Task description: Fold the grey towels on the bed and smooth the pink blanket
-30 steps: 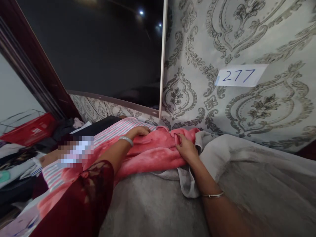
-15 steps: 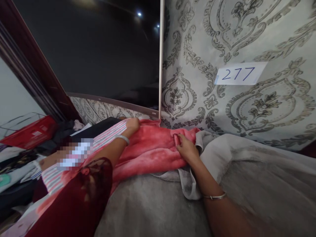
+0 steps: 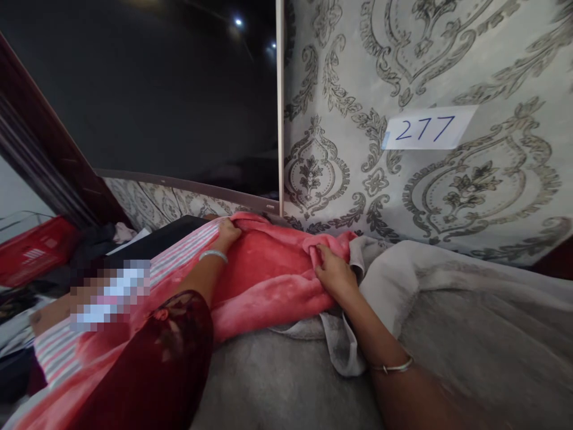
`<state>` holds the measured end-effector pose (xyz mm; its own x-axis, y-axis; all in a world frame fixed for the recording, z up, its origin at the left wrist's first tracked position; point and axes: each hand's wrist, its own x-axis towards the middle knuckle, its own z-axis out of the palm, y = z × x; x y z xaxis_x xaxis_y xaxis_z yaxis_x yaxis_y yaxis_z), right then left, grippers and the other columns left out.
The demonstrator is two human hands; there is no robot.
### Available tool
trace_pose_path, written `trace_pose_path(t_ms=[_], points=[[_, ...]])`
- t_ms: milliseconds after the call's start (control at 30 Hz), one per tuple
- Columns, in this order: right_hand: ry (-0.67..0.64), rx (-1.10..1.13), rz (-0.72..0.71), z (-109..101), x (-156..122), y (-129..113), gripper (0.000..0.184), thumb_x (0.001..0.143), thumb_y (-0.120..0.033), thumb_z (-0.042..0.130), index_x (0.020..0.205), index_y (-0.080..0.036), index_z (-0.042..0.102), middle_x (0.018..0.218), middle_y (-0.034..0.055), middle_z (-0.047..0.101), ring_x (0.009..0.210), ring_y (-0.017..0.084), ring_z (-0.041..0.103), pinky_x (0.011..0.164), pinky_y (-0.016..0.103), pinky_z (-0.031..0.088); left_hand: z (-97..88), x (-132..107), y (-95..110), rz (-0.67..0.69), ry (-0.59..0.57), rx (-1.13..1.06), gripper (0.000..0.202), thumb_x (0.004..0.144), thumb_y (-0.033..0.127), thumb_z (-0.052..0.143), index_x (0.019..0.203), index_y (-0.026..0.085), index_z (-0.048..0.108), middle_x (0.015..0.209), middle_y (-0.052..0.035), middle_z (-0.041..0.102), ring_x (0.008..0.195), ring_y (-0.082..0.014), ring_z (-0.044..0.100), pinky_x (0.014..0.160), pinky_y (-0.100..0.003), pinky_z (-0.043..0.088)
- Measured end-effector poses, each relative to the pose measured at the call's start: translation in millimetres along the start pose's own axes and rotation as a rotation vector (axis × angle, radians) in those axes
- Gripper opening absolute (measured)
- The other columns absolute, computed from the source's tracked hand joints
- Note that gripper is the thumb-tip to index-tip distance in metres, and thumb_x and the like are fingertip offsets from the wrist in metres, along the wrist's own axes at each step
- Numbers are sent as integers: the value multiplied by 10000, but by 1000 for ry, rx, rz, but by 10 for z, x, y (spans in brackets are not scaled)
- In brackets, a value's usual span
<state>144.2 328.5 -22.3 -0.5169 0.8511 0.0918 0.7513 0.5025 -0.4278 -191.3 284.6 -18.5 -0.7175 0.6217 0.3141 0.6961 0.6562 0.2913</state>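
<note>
A pink fleece blanket [image 3: 268, 275] with a pink-and-white striped underside lies across the bed against the wall. My left hand [image 3: 226, 234] grips its far upper edge near the wall, fingers curled over the fabric. My right hand [image 3: 333, 272] pinches a bunched fold of the same blanket at its right end, next to a grey blanket [image 3: 447, 310]. Both wrists wear thin metal bangles. A dark red lace sleeve [image 3: 170, 346] covers my left upper arm.
A dark screen [image 3: 156, 95] with a pale frame hangs on the patterned wallpaper. A paper label reading 277 [image 3: 425, 128] is stuck on the wall. A red basket [image 3: 31, 254] and piled clothes sit at the left. A blurred patch covers part of someone lying under the blanket.
My left hand has slid left along the blanket's far edge and pulled it flatter. My right hand stays clamped on the bunched fold. The view has shifted slightly right.
</note>
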Motion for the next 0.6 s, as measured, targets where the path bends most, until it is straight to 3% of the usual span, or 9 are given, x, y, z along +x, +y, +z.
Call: trace_pose_path(t_ms=[67,133,233,300,367,467,500,533,600], points=[[-2,-12,4,3,-8,-21,467,997,-340,367,1445,-274,484,1196,101,691,1034,286,677,867,398,507,22,-79,113,28,52,24,518,816,195,508,1315,70,567,1326,-248,586,1263,-379,534,1031,-485,445],[11,-12,-5,-7,-10,-50,446,1007,-348,354,1420,-284,507,1188,94,691,1037,284,673,868,396,504,40,-151,301,201,43,14,451,856,166,441,1268,116,619,1349,-194,592,1300,-324,510,1107,-438,389],[65,-16,-33,-111,-33,-93,412,1002,-346,373,1354,-274,575,1164,93,694,1045,279,660,865,377,497,89,-238,612,572,-85,-40,398,904,177,410,1193,202,683,1316,-92,645,1267,-244,542,1124,-351,373],[67,-13,-71,-276,-92,-110,387,976,-322,421,1301,-263,623,1104,89,706,998,269,661,845,362,495,139,-291,739,689,-166,-74,355,913,220,451,1168,204,698,1297,-91,658,1234,-256,566,1101,-358,388],[-101,58,-192,-505,-194,-111,377,932,-272,468,1253,-240,664,965,74,719,873,234,665,771,325,499,186,-338,762,700,-221,-89,298,899,268,513,1092,176,720,1209,-120,691,1157,-278,608,1044,-370,425],[-623,344,-451,-807,-341,-99,465,889,-274,513,1336,-216,626,810,32,702,658,171,638,606,260,486,222,-369,660,654,-279,-102,341,941,367,475,915,151,737,978,-118,731,941,-248,670,891,-334,490],[-727,434,-505,-850,-358,-95,500,888,-307,528,1374,-213,598,793,24,698,623,162,633,581,251,487,223,-365,618,641,-298,-108,405,968,390,422,886,148,736,918,-108,732,875,-230,673,845,-316,499],[-732,501,-526,-852,-350,-89,521,897,-345,528,1398,-215,577,794,23,699,618,160,639,583,253,500,220,-355,583,625,-313,-112,452,987,393,375,881,143,736,884,-102,731,835,-219,672,815,-305,503],[-428,516,-483,-731,-258,-68,499,938,-354,467,1407,-215,570,860,44,717,722,180,677,689,294,546,209,-323,549,599,-328,-110,424,985,336,369,953,132,740,925,-105,743,862,-218,675,821,-296,502]])
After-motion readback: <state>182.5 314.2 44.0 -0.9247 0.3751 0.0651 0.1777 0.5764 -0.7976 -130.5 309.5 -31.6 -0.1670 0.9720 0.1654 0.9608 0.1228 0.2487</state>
